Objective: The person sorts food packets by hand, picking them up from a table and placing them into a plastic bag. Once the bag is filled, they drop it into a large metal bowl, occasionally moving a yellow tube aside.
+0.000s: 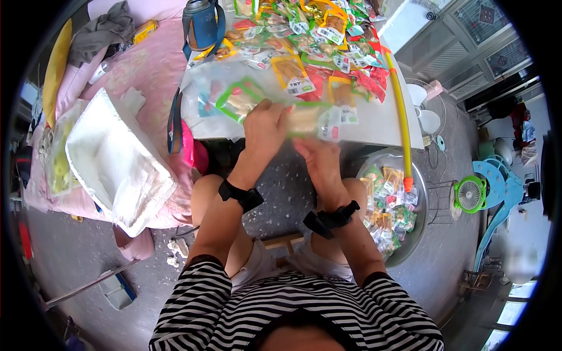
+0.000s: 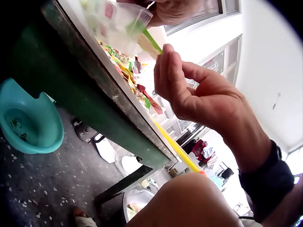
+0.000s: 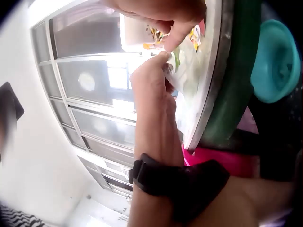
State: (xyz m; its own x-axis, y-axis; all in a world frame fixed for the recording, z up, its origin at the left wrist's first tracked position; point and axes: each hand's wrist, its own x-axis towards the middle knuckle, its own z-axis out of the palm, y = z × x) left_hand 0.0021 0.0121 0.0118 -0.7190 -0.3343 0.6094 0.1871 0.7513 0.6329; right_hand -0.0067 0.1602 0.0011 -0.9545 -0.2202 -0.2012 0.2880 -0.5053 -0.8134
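Observation:
My left hand (image 1: 266, 126) is raised over the table's near edge and grips a clear food packet with a green border (image 1: 240, 100). A second clear food packet with a pale filling (image 1: 307, 120), blurred, stretches to the right between the hands. My right hand (image 1: 321, 161) sits lower, its fingertips pinching the lower edge of this packet. In the left wrist view, the right hand (image 2: 199, 92) has thumb and fingers together at a green and yellowish packet edge (image 2: 149, 43). From the right wrist, the left hand (image 3: 154, 78) is seen holding the translucent plastic (image 3: 187, 75).
Many food packets (image 1: 293, 35) cover the white table (image 1: 374, 123). A metal basin (image 1: 418, 228) with more packets stands by the right knee, under a yellow tube (image 1: 401, 111). To the left are a white foam box (image 1: 99, 140) and a blue flask (image 1: 201, 26).

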